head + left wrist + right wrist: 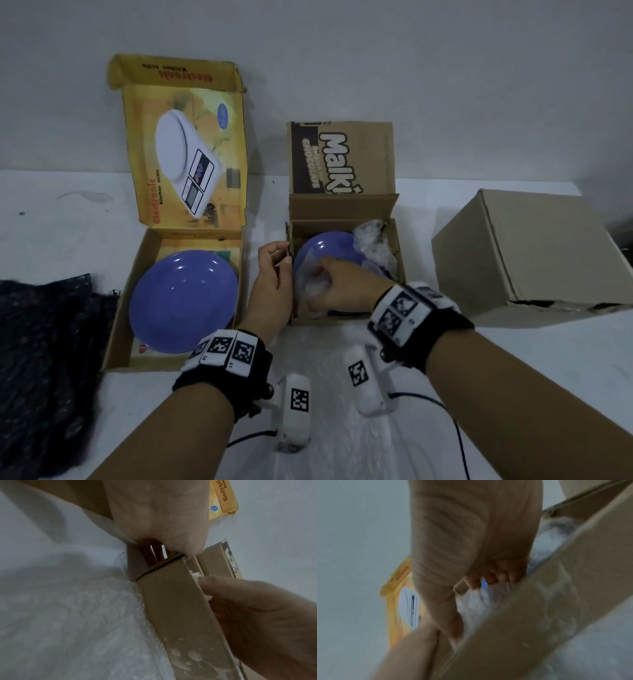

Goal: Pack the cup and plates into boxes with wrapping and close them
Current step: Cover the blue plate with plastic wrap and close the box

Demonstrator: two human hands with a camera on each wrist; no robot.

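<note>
A purple plate (325,250) lies in the open brown Malkist box (342,209) at the middle, partly under clear bubble wrap (373,243). My right hand (329,287) reaches into this box and grips a bunch of the wrap (479,601) over the plate's near side. At the box's left wall (180,608), my left hand (277,263) pinches the wall's top edge with curled fingers. A second purple plate (185,301) lies bare in the open yellow kitchen-scale box (144,267) at the left. No cup is in view.
A shut plain cardboard box (527,253) stands at the right. Dark bubble wrap (44,359) lies at the left table edge. A clear wrap sheet (335,445) covers the white table in front of the middle box. A grey wall is behind.
</note>
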